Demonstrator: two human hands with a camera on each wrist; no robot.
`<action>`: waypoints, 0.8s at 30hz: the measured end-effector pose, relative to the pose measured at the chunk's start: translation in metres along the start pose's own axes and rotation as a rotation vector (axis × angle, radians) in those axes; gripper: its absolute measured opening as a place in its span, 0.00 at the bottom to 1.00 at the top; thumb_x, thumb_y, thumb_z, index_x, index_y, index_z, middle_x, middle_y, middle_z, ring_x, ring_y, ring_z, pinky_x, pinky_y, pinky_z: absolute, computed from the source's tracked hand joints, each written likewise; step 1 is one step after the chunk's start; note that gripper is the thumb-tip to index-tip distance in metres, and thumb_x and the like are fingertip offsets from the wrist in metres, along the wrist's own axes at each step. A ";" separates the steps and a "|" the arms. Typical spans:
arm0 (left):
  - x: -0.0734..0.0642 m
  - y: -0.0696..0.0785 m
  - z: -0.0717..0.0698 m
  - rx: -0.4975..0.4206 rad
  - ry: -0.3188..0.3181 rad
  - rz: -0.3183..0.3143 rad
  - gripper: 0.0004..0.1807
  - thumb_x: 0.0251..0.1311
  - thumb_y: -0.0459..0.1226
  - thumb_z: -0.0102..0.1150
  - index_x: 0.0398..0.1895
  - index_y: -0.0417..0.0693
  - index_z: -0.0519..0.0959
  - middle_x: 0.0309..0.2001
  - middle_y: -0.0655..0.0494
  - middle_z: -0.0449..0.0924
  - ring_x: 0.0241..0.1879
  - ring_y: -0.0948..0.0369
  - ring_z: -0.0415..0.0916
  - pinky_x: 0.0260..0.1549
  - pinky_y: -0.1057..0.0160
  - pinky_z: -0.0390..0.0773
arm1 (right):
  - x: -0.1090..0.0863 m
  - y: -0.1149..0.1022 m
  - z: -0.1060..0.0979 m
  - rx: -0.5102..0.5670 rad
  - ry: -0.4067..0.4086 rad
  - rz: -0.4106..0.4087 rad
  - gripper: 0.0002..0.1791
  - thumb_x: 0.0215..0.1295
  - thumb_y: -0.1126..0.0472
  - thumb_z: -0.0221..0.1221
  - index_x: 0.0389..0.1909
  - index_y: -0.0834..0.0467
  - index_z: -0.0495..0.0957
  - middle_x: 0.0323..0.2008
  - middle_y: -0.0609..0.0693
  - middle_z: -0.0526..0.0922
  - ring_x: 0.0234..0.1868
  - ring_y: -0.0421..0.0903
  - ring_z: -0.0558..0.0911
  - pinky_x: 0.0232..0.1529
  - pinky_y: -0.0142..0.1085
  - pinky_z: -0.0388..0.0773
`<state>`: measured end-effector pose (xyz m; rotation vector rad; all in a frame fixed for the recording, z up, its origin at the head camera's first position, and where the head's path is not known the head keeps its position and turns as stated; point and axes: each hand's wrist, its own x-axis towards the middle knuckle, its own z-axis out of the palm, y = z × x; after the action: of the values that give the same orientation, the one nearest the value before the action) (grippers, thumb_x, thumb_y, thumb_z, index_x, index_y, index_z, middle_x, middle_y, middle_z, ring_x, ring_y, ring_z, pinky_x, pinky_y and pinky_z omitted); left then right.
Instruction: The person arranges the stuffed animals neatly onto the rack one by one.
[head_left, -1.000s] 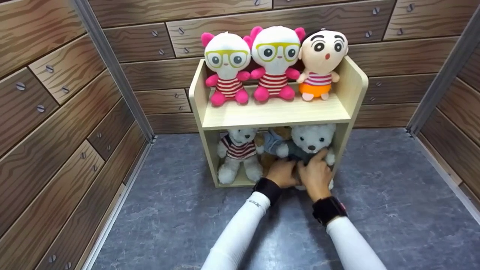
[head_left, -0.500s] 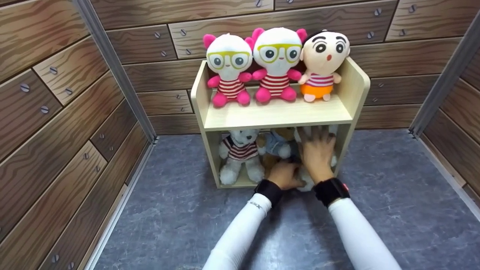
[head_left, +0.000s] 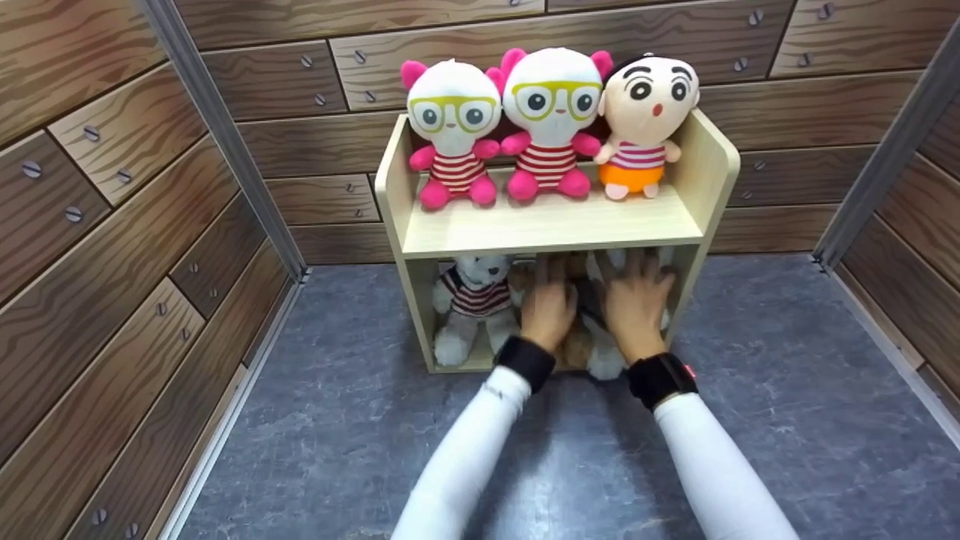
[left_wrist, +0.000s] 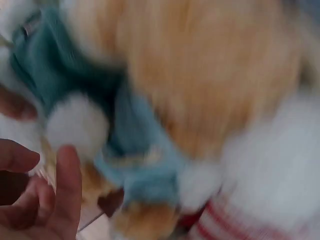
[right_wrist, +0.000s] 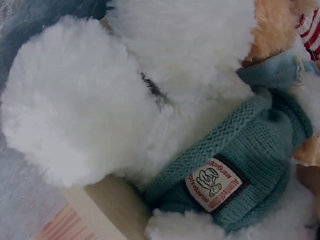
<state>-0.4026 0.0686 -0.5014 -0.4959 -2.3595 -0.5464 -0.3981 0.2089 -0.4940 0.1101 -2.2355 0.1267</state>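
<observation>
In the head view my left hand (head_left: 550, 311) reaches into the lower compartment of a small wooden shelf (head_left: 547, 232), fingers stretched upward over a brown teddy bear (left_wrist: 215, 65) in light blue clothes. My right hand (head_left: 636, 311) lies beside it with straight, spread fingers in front of a white teddy bear (right_wrist: 190, 45) wearing a green knit sweater (right_wrist: 250, 165). That bear's face is hidden behind the hand in the head view. A white bear in a striped shirt (head_left: 480, 300) sits at the compartment's left. The left wrist view is blurred; its fingers hold nothing.
Two pink-and-white plush toys (head_left: 454, 135) (head_left: 553, 127) with yellow glasses and a boy doll (head_left: 647, 127) in orange shorts sit on the upper shelf. Wood-patterned walls (head_left: 112, 247) surround the grey floor (head_left: 330, 450).
My right hand has shifted upward from the white bear's chest to its head, fingers spreading. My left hand has risen from the bears' legs to the brown bear, and its fingers have straightened.
</observation>
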 end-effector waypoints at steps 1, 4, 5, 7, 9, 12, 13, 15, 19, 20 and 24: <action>0.006 -0.001 0.002 0.064 0.048 0.044 0.23 0.61 0.35 0.63 0.60 0.41 0.75 0.53 0.42 0.78 0.40 0.49 0.81 0.36 0.56 0.82 | 0.000 0.001 -0.001 0.000 -0.009 -0.002 0.25 0.61 0.53 0.67 0.60 0.47 0.79 0.57 0.70 0.72 0.54 0.73 0.72 0.42 0.69 0.66; 0.020 -0.001 0.009 0.220 0.079 0.129 0.29 0.62 0.36 0.62 0.68 0.46 0.71 0.61 0.45 0.73 0.52 0.47 0.78 0.45 0.53 0.81 | 0.000 0.002 -0.002 -0.004 -0.029 -0.007 0.26 0.62 0.54 0.66 0.62 0.46 0.78 0.60 0.70 0.71 0.56 0.73 0.70 0.44 0.70 0.66; 0.023 -0.001 0.011 0.259 0.059 0.132 0.28 0.64 0.36 0.61 0.68 0.48 0.71 0.62 0.46 0.73 0.54 0.47 0.77 0.46 0.54 0.81 | 0.000 0.002 -0.002 -0.003 -0.027 -0.010 0.26 0.62 0.55 0.66 0.62 0.45 0.78 0.60 0.70 0.71 0.57 0.73 0.70 0.44 0.70 0.66; 0.029 0.000 0.014 0.305 -0.014 0.108 0.27 0.65 0.37 0.59 0.69 0.50 0.71 0.62 0.47 0.73 0.57 0.47 0.76 0.47 0.54 0.81 | 0.000 0.002 -0.002 -0.007 -0.018 -0.018 0.26 0.62 0.55 0.66 0.62 0.45 0.78 0.60 0.70 0.71 0.56 0.73 0.71 0.44 0.71 0.66; 0.034 0.001 0.014 0.323 -0.124 0.054 0.29 0.65 0.36 0.60 0.70 0.52 0.69 0.64 0.46 0.72 0.59 0.47 0.74 0.44 0.55 0.82 | -0.001 0.002 -0.003 -0.007 0.002 -0.023 0.26 0.60 0.55 0.67 0.62 0.44 0.79 0.59 0.70 0.72 0.55 0.73 0.72 0.44 0.70 0.66; 0.040 0.000 0.013 0.311 -0.217 -0.001 0.28 0.66 0.33 0.59 0.70 0.53 0.69 0.64 0.43 0.71 0.59 0.46 0.74 0.42 0.55 0.83 | 0.001 0.001 -0.003 -0.008 0.021 -0.026 0.27 0.58 0.53 0.70 0.61 0.44 0.80 0.58 0.70 0.72 0.54 0.73 0.72 0.42 0.69 0.67; 0.042 0.000 0.013 0.296 -0.232 -0.015 0.29 0.66 0.33 0.58 0.70 0.53 0.69 0.64 0.43 0.71 0.60 0.46 0.74 0.42 0.55 0.84 | 0.001 0.001 -0.003 -0.012 0.020 -0.023 0.28 0.57 0.52 0.70 0.61 0.44 0.79 0.57 0.70 0.73 0.54 0.72 0.72 0.42 0.69 0.67; 0.044 -0.001 0.014 0.282 -0.225 -0.033 0.27 0.69 0.33 0.56 0.71 0.54 0.69 0.64 0.43 0.71 0.60 0.46 0.73 0.42 0.55 0.84 | 0.003 0.001 -0.003 -0.018 0.019 -0.018 0.28 0.57 0.52 0.70 0.61 0.44 0.79 0.57 0.69 0.73 0.54 0.72 0.72 0.41 0.68 0.68; 0.042 -0.001 0.016 0.354 -0.165 -0.004 0.26 0.70 0.40 0.57 0.70 0.52 0.69 0.63 0.45 0.73 0.59 0.48 0.74 0.41 0.57 0.84 | 0.004 0.002 -0.001 -0.025 0.012 -0.017 0.28 0.58 0.51 0.70 0.62 0.45 0.79 0.58 0.69 0.72 0.54 0.71 0.72 0.41 0.67 0.68; 0.042 -0.001 0.016 0.391 -0.145 0.017 0.26 0.70 0.40 0.57 0.70 0.51 0.69 0.62 0.46 0.74 0.57 0.49 0.76 0.38 0.58 0.84 | 0.003 0.002 0.000 -0.023 0.013 -0.020 0.28 0.58 0.51 0.70 0.62 0.45 0.79 0.58 0.69 0.72 0.54 0.72 0.72 0.42 0.68 0.68; 0.041 0.002 0.016 0.495 -0.136 0.097 0.26 0.68 0.38 0.58 0.69 0.54 0.71 0.58 0.54 0.78 0.50 0.56 0.79 0.30 0.61 0.84 | 0.001 0.002 0.005 -0.021 0.035 -0.038 0.28 0.57 0.53 0.71 0.60 0.48 0.80 0.57 0.71 0.73 0.54 0.72 0.72 0.43 0.68 0.68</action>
<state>-0.4398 0.0866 -0.4846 -0.4220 -2.4655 0.1246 -0.4025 0.2107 -0.4966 0.1381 -2.1982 0.0835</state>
